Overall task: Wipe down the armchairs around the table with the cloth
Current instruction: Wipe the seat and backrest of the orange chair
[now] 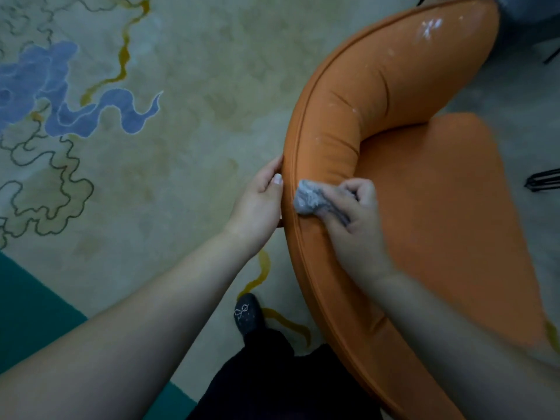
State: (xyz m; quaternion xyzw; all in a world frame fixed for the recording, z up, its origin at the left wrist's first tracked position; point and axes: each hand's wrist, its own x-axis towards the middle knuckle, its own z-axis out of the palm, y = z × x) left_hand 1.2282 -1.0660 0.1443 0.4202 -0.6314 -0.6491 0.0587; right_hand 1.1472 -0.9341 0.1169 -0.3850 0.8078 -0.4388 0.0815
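Note:
An orange armchair [394, 95] with a curved padded backrest fills the right side of the head view. White smears mark the upper part of its backrest. My right hand [354, 213] grips a bunched grey cloth [309, 200] and presses it on the top of the backrest rim. My left hand [260, 201] holds the outer edge of the backrest just left of the cloth, thumb on the rim, fingers behind it and partly hidden.
A pale patterned carpet [169, 147] with blue and yellow swirls covers the floor on the left. My foot in a dark slipper [248, 313] stands close to the chair's base. Dark metal legs [544, 180] of other furniture show at the right edge.

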